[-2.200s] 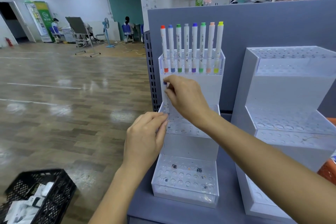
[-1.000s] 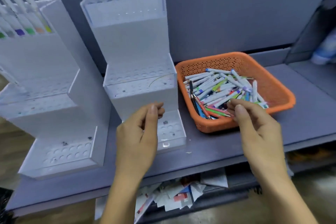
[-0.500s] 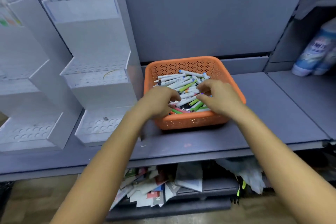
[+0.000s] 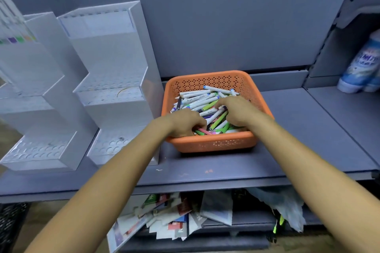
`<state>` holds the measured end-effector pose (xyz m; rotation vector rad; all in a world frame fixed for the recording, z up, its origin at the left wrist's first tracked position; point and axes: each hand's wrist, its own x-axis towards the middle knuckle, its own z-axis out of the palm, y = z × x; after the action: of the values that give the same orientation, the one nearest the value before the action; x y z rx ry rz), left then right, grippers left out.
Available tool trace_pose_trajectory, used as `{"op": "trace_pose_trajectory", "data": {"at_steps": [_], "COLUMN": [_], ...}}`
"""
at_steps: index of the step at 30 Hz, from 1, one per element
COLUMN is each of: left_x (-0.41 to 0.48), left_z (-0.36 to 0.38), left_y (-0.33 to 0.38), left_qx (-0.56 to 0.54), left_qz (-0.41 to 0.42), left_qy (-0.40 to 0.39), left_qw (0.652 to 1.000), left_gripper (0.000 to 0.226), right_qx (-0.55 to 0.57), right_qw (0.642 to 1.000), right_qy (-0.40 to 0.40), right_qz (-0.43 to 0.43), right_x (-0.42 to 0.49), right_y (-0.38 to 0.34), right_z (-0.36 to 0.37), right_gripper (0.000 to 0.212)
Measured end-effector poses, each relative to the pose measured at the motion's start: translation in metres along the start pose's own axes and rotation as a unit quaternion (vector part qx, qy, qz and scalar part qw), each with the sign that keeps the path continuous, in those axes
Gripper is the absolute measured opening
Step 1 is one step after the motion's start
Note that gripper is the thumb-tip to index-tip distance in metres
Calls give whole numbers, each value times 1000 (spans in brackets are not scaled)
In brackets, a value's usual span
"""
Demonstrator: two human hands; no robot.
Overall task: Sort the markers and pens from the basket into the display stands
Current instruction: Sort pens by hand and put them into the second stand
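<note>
Head view: an orange perforated plastic basket [image 4: 213, 142] sits on the grey metal shelf [image 4: 304, 129], just beside two white tiered display stands [image 4: 111, 80] to its left. A heap of white-barrelled markers and pens [image 4: 196, 96] lies inside the basket. The left hand [image 4: 185, 122] and right hand [image 4: 239, 110] are both in the heap with fingers curled. Whether either grips a pen cannot be told.

The left forearm [image 4: 115, 181] and right forearm [image 4: 304, 160] stretch forward, bare, angling toward each other. The left hand [image 4: 186, 122] lies palm down, fingers curled under. The right hand [image 4: 238, 111], just beyond it, bends its fingers downward. Whether either grips anything cannot be told.
</note>
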<state>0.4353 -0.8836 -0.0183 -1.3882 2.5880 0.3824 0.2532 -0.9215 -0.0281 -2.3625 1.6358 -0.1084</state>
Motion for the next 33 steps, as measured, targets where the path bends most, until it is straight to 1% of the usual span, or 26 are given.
{"op": "trace_pose_trajectory", "data": {"at_steps": [1, 3, 6, 7, 9, 12, 15, 17, 19, 20, 23, 25, 27, 29, 31, 33], "left_x": [-1, -1, -2, -1, 0, 0, -2, -6, -9, -11, -11, -11, -10, -9, -8, -8], "left_z": [0, 1, 2, 3, 4, 5, 3, 1, -1, -2, -4, -3, -1, 0, 0, 1], "left_y": [0, 0, 3, 4, 6, 5, 4, 1, -1, -1, -1, -4, -7, -7, -6, -7], "left_qx": [1, -14, -36, -31, -22, -41, -110, -208, -297, -313, -348, -363, -350, -340, -337, -355], "left_qz": [4, 3, -28, -37, -54, -76, -81, -86, -103, -113, -124, -109, -102, -100, -108, -120], "left_qy": [3, 16, 48, 54, 73, 131, 211, 265, 313, 329, 352, 365, 376, 382, 390, 393], "left_qw": [1000, 1000, 998, 997, 996, 988, 968, 937, 896, 884, 860, 851, 852, 854, 850, 840], "left_gripper": [3, 5, 20, 21, 19, 20, 19, 18, 18, 17, 26, 27, 28, 28, 22, 19], "right_qx": [2, 9, 16, 22, 47, 113, 202, 213, 179, 158, 71, 37, 1, -49, -98, -112], "right_qw": [1000, 1000, 999, 999, 997, 989, 968, 963, 973, 980, 995, 995, 994, 995, 993, 992], "right_qy": [-3, -3, 12, 18, 28, 57, 101, 129, 126, 111, 39, -14, -46, -34, -20, -15], "right_qz": [3, 14, 26, 32, 46, 78, 106, 106, 73, 43, -48, -88, -98, -85, -63, -53], "right_x": [0, 1, 0, 0, 1, 4, 6, 8, 13, 15, 23, 30, 34, 35, 34, 33], "right_y": [1, 3, 6, 6, 7, 9, 12, 13, 10, 6, -12, -20, -22, -20, -18, -16], "right_z": [1, 2, 2, 2, 1, -1, -5, -6, -7, -9, -9, -2, 6, 7, 6, 5], "right_gripper": [57, 55, 51, 50, 47, 41, 38, 38, 40, 44, 62, 67, 61, 54, 45, 39]}}
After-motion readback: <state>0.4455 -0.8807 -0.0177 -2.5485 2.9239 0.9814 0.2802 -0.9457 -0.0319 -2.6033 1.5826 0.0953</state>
